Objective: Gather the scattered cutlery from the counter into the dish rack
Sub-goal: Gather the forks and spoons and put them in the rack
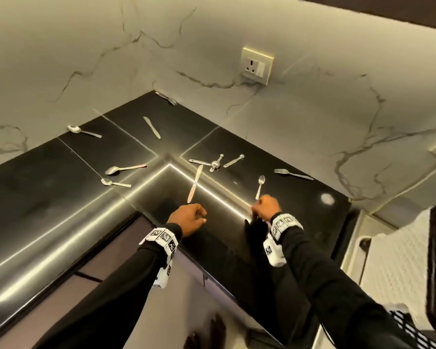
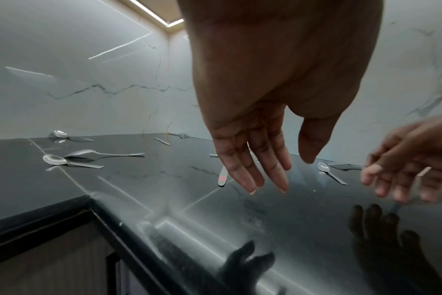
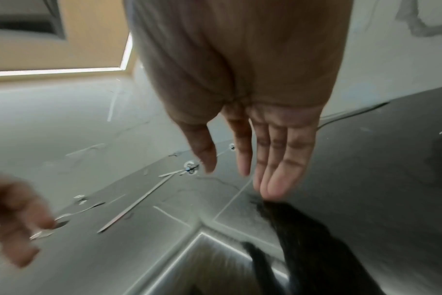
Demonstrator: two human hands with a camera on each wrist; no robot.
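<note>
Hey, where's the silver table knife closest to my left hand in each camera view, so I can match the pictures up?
Head: the silver table knife lies mid-picture on the black counter, just beyond the left hand.
Left wrist: the knife is at centre, partly hidden behind the fingers.
Right wrist: the knife is a blurred long strip, left of centre.
Shared landmark: the left hand, close to the knife's near end.

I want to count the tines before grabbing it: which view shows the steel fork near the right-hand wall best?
The head view: the steel fork lies there unobstructed on the glossy black counter, tines pointing left, though too small to count. The left wrist view shows only a low sliver of it beside a blurred hand; the right wrist view does not show it.
</note>
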